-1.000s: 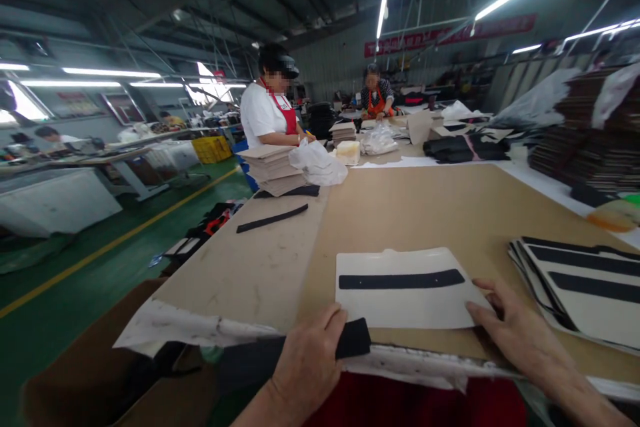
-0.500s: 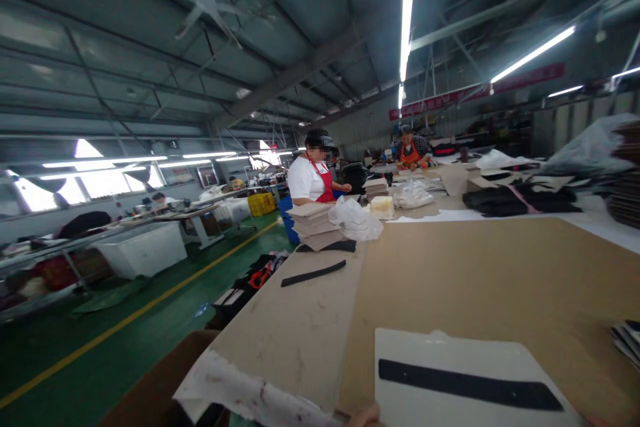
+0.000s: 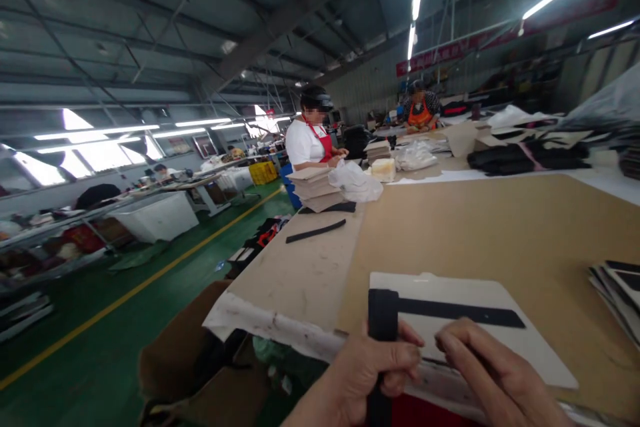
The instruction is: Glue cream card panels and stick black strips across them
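My left hand point(image 3: 367, 363) is closed around a dark strip point(image 3: 383, 320), held upright near the table edge; it looks like a flat band, perhaps more than one layer. To the right of it, my right hand point(image 3: 495, 367) has thumb and fingers pinched together. Whatever is between those fingertips, if anything, is too small to make out. Behind both hands a white panel point(image 3: 450, 285) lies flat on the tan board, and another dark strip point(image 3: 465, 311) rests across it. The upright strip covers that strip's left end.
Tan board point(image 3: 475, 227) covers the table. A dark strip point(image 3: 316, 231), stacked beige pieces point(image 3: 313, 188) and a plastic bag point(image 3: 357, 180) lie farther off. Layered pieces point(image 3: 617, 300) sit at right. Two co-workers stand beyond. An open cardboard box point(image 3: 180, 340) is below left.
Both my hands have come up into view, the left one now gripping a dark strip. The camera view has tilted downward. The other strip still lies on the white panel.
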Demonstrator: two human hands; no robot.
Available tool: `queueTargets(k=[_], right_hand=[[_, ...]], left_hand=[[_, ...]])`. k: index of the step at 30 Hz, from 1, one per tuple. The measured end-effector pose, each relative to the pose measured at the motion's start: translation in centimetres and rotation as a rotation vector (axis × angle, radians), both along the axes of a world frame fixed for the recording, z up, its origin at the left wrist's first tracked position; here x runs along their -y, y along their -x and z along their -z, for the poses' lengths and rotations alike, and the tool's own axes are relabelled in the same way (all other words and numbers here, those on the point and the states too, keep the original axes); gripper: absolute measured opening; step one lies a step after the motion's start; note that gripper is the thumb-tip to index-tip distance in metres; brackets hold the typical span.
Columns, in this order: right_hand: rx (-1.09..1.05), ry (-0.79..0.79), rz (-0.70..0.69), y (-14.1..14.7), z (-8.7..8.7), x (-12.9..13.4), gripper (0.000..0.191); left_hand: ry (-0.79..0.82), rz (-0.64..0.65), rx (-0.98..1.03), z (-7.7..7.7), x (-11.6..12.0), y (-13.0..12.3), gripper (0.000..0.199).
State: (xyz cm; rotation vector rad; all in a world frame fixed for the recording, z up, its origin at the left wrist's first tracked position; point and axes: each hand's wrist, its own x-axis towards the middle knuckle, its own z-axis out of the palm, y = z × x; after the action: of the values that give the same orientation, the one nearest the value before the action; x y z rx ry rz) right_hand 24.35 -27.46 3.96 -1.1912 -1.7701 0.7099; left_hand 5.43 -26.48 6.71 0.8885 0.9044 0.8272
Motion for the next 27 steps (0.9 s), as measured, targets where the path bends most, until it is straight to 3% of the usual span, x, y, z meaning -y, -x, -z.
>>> queueTargets(k=[3, 6, 11, 19, 23, 27], right_hand=[[-0.056, -0.022, 0.058, 1.0, -1.1, -0.6, 0.033], [-0.084, -0.027, 0.082, 1.8, -1.3, -1.0, 0.045], [-0.085, -0.082, 0.046, 2.4, -1.3, -1.1, 0.044], [0.053, -0.383, 0.047, 2.0, -0.6, -0.8, 0.041], [0.182, -0.576, 0.117, 1.9, -0.5, -0.9, 0.04], [0.254, -0.659, 0.159, 2.0, -0.4, -0.8, 0.039]], left_hand=[[0.057, 0.0, 0.109, -0.6, -0.1, -0.6, 0.036], [0.047, 0.001, 0.102, -0.4, -0.2, -1.0, 0.035], [0.034, -0.011, 0.054, 0.2, -0.2, -1.4, 0.036], [0.04, 0.001, 0.035, 0.2, -0.4, -2.0, 0.033], [0.054, -0.02, -0.007, -0.1, -0.3, -2.3, 0.034], [0.066, -0.004, -0.038, -0.3, -0.2, -2.5, 0.036]])
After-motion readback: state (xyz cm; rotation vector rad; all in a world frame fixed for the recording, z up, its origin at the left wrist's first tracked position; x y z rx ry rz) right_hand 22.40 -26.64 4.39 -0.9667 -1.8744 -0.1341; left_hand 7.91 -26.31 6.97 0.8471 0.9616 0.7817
